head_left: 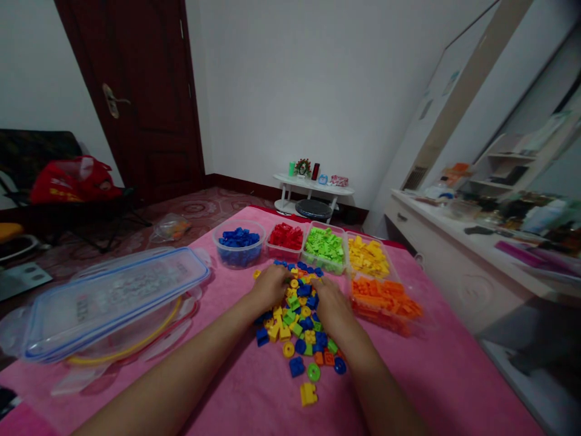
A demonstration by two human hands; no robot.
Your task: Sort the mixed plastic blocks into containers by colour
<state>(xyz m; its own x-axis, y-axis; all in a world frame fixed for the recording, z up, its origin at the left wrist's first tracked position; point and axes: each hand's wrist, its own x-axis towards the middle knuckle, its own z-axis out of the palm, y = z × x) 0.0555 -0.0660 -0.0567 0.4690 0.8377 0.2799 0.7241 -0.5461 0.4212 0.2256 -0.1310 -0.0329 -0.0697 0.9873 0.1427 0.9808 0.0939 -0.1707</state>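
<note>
A loose pile of toy building bricks in blue, yellow, green and orange lies on a pink cloth. Into its left side reaches my left hand, back up, its fingers bent together among the bricks. My right hand is at the pile's right side, fingers likewise curled inward. The fingertips of both hands are hidden, and whatever they grip is too small to make out. Nearer to me, a yellow brick and a green ring piece lie at the pile's front edge.
Behind the pile stand clear tubs of blue, red, green and yellow bricks. An orange-brick tub sits right of my right hand. Stacked lids lie left. A white dresser flanks the right.
</note>
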